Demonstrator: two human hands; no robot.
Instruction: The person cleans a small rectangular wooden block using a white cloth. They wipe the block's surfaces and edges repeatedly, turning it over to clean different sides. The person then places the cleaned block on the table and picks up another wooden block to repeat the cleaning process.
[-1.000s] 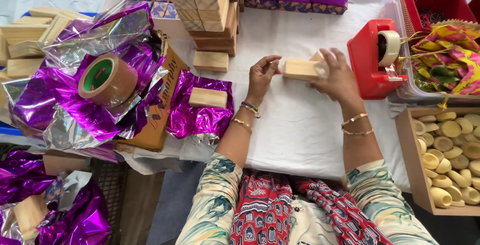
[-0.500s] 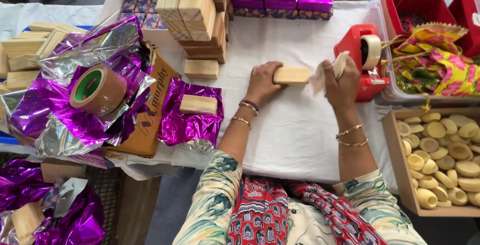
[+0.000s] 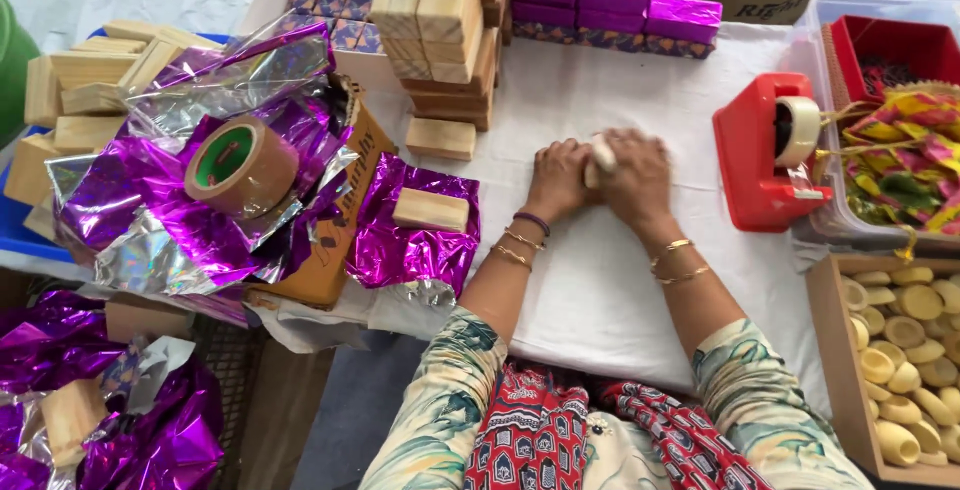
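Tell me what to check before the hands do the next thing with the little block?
1. Both hands on the block: ok. The left hand and right hand close together over the wooden block on the white cloth.
2. Block's wrapping finished: cannot tell, the hands hide nearly all of it.
3. Tape within reach: ok, judging by eye. The red tape dispenser stands just to the right of the right hand.
4. Next block ready: ok. Another wooden block lies on a purple foil sheet to the left.
5. Spare blocks: ok. A stack of wooden blocks stands behind.
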